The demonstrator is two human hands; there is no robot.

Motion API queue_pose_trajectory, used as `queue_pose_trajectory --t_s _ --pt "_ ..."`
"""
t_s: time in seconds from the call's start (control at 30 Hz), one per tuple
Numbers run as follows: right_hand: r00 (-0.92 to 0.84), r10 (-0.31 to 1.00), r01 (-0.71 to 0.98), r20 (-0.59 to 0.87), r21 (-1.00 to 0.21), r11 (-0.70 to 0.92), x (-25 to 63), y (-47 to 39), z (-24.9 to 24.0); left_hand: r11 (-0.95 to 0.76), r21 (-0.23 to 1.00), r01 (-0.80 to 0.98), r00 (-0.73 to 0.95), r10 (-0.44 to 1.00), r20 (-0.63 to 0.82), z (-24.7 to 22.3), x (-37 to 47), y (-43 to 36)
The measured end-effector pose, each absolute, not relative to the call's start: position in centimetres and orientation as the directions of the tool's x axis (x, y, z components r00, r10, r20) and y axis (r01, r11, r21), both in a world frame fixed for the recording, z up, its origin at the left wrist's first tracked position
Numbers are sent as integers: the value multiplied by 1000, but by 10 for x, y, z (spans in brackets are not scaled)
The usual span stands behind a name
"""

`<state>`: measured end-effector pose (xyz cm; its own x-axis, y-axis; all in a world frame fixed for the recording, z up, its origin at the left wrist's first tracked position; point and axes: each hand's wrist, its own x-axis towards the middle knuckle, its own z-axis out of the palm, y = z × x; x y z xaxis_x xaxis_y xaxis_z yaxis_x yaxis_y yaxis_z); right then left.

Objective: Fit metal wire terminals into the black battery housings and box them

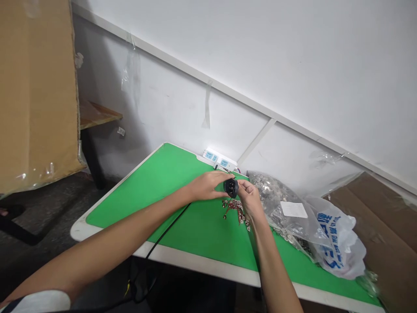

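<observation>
Above the green table mat, a round black part (231, 187) is held up between my two hands. My left hand (210, 184) grips it from the left, thumb and fingers around its edge. My right hand (250, 195) touches its right side with pinched fingertips. Small metal pieces with reddish parts (237, 208) lie in a loose pile on the mat just below my hands. A black cable (169, 227) runs under my left wrist and over the table's front edge.
A white power strip (220, 159) lies at the table's back edge by the wall. Clear bags of small metal parts (276, 200) and a white plastic bag (342, 243) lie on the right. Cardboard (378, 217) is at far right; a large cardboard sheet (35, 95) stands at left.
</observation>
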<state>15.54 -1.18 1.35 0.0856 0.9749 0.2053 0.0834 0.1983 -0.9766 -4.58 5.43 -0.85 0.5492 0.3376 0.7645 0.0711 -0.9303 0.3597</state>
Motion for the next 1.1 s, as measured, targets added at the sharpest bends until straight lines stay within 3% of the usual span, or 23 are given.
queue_pose_trajectory --t_s 0.43,0.77,0.93,1.1 --pt "142 974 -23 176 -983 181 147 -9 4 -939 326 109 545 331 770 -8 -46 53" --pt "122 974 -3 189 -982 191 146 -9 5 -964 205 167 568 264 779 -10 -50 53" --pt "107 964 112 244 -966 232 150 -8 16 -933 306 189 556 358 750 -11 -46 51" --pt "175 883 189 435 -895 403 152 -11 18 -862 464 206 448 505 738 -10 -39 47"
